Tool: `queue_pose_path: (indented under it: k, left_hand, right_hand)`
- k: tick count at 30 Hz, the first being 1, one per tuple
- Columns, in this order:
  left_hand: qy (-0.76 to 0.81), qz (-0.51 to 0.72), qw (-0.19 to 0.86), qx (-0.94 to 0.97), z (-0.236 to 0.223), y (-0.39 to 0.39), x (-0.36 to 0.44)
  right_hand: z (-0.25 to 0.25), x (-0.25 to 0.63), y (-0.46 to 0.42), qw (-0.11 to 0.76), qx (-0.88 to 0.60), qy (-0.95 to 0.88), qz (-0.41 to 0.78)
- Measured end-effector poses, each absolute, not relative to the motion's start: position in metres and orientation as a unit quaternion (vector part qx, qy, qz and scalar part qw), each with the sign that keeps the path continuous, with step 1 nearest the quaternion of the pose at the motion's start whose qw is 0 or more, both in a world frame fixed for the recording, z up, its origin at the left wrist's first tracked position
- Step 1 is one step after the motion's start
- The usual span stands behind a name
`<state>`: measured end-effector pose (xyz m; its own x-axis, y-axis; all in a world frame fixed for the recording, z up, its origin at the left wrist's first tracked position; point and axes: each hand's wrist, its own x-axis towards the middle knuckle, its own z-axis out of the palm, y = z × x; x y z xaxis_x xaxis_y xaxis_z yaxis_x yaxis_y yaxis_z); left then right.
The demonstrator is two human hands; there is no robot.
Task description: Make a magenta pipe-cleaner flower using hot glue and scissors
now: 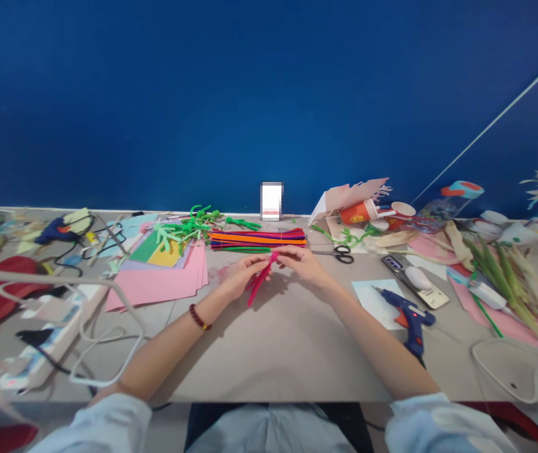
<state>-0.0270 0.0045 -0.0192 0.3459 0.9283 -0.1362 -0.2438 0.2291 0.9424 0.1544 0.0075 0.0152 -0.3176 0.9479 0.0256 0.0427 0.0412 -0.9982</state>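
Magenta pipe cleaners (pixel 259 285) are btwn both hands, approx. mid-tabletop (pixel 287 352) L-to-R, short of its back edge. L hand (pixel 240 277): fingers pinching the strands near the top. R hand (pixel 302 264): fingers gripping the bunched top end. Long axis slants from that end toward the tabletop's front edge & a bit L, so the loose ends come out on the L side, L hand nearer to them. Can't tell if they touch the tabletop. Pipe-cleaner bundle (pixel 259 240) lies just beyond, parallel w/ back edge; scissors (pixel 335 253) R of it.
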Motion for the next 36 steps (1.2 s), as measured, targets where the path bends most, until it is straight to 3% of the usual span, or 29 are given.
queue_pose_path:
  k: [4,12,17,36]
  left_hand:
    - [0.337,0.404,0.735,0.429,-0.023,0.007,-0.026]
    - [0.345,0.498,0.71,0.36,-0.037,0.009,-0.022]
    - [0.352,0.525,0.672,0.385,-0.041,0.012,-0.022]
    - [0.422,0.542,0.489,0.538,-0.043,0.017,-0.027]
  right_hand:
    - [0.01,0.152,0.009,0.419,-0.382,-0.601,0.563]
    - [-0.014,0.145,0.015,0.449,-0.358,-0.508,0.642]
    - [-0.02,0.139,0.009,0.397,-0.362,-0.529,0.656]
    - [-0.02,0.131,0.001,0.387,-0.386,-0.472,0.691]
